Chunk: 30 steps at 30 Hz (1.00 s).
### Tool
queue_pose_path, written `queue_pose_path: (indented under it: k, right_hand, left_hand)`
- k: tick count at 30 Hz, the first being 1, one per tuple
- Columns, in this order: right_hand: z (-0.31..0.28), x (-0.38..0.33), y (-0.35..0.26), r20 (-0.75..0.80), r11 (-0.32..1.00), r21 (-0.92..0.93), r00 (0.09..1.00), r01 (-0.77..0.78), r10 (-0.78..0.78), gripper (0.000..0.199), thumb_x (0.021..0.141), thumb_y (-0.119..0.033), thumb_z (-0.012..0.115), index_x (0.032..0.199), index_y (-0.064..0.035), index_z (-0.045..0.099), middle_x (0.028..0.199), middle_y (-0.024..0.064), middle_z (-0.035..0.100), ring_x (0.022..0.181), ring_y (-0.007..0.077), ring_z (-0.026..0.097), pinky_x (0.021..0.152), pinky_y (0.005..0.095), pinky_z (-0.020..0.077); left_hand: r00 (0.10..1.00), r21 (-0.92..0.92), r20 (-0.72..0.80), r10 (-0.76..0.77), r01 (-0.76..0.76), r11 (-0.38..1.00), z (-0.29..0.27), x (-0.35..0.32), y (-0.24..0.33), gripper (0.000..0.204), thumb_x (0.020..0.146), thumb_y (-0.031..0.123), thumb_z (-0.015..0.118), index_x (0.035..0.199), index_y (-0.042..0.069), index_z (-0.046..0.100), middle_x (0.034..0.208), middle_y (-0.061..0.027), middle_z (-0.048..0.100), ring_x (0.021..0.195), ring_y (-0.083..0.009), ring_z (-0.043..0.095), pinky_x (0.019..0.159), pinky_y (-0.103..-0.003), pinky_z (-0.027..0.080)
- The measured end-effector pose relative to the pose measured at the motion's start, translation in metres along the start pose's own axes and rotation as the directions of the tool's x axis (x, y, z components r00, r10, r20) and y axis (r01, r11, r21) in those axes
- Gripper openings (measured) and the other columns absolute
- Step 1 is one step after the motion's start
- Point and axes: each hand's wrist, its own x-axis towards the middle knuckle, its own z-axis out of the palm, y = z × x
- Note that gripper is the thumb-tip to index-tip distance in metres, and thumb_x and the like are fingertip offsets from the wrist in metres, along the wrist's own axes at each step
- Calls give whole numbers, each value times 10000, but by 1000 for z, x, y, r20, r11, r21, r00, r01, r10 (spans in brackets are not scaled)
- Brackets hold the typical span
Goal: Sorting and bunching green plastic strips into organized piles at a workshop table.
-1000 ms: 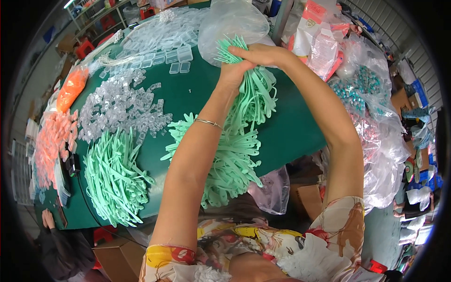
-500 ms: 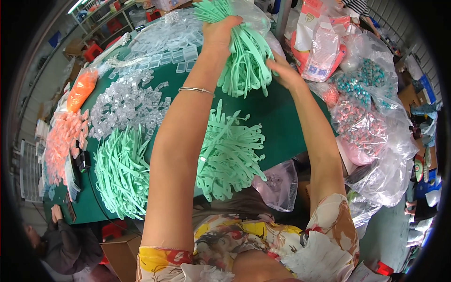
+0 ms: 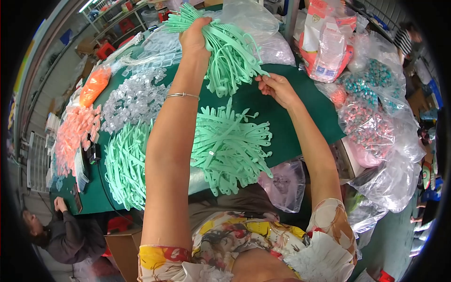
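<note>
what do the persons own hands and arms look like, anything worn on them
The left hand and right hand are ungloved. A thin silver-coloured bangle circles the left wrist; none shows on the right. The short left sleeve has yellow and red print; the right sleeve is pale with brownish print.

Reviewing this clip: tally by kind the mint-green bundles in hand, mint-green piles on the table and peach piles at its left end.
Mint-green bundle in left hand: 1
Mint-green piles: 2
Peach pile: 1
Total: 4
</note>
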Motion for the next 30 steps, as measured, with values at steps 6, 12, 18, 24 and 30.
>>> queue_pose_path:
  k: [6, 12, 18, 24, 30]
  right_hand:
    - [7, 0, -3, -82, 988, -150, 996, -32, 20, 398, 870, -250, 585, 1202, -41, 521, 990, 53, 602, 828, 115, 562, 719, 231, 437]
    - [69, 29, 13, 149, 882, -283, 926, 376, -347, 613, 768, -211, 671, 1308, -59, 423, 1193, 86, 515, 966, 155, 535, 821, 302, 436]
    - [90, 31, 1, 55, 961, -267, 997, 74, -62, 272, 867, -227, 613, 1100, -87, 594, 759, -15, 591, 701, 71, 539, 632, 236, 415]
    - [30, 17, 12, 178, 995, -54, 982, 79, -68, 302, 855, -181, 612, 1127, -57, 569, 754, -15, 536, 617, 69, 464, 557, 191, 352]
    - [-9, -15, -21, 155, 892, 449, 978, 53, -136, 313, 874, -73, 521, 1183, -87, 474, 695, 1, 434, 577, 98, 382, 581, 241, 338]
  left_hand:
    - [999, -62, 20, -41, 43, 997, -18, 15, 14, 202, 754, 38, 593, 933, -50, 559, 843, -143, 615, 727, -272, 619, 665, -391, 531]
    - [923, -61, 255, -287, 312, 948, -28, 28, 45, 210, 794, 141, 537, 945, 3, 584, 868, -165, 644, 776, -308, 634, 738, -420, 527]
    - [965, -31, 227, -133, 144, 989, -23, 29, 60, 207, 782, 145, 562, 938, 11, 584, 855, -138, 644, 750, -290, 632, 721, -421, 530]
    - [957, -54, 260, -128, 147, 988, -31, 9, 87, 220, 787, 142, 549, 969, 19, 567, 843, -134, 636, 742, -293, 629, 709, -433, 531]
    - [970, -44, 230, -71, 84, 996, -56, -1, 91, 257, 752, 139, 559, 962, -8, 560, 828, -119, 619, 710, -276, 606, 683, -395, 528]
